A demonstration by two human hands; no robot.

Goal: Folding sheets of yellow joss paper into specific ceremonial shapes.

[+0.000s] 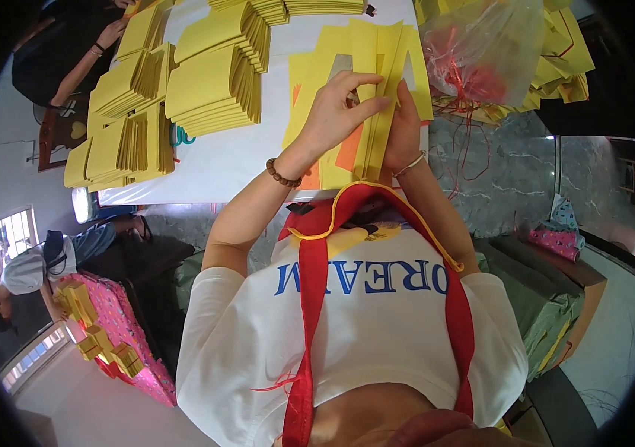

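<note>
A folded yellow paper sheet (366,141) stands in upright pleats at the near edge of the white-covered table. My left hand (341,108) lies over its left side, index finger and thumb spread apart, their tips touching the pleats. From the right, my right hand (404,130) grips the sheet's edge; its thumb points up and the other fingers are partly hidden behind the paper. More flat yellow sheets lie underneath, with grey patches showing between them. Orange paper (347,151) shows below my left hand.
Stacks of folded yellow paper (213,86) fill the table's left side, near a teal-handled tool (182,136). At right sits a clear plastic bag (492,56) with red strings. Another person's hand (111,33) reaches in at far left. A person (23,272) is by a pink-covered table (128,320).
</note>
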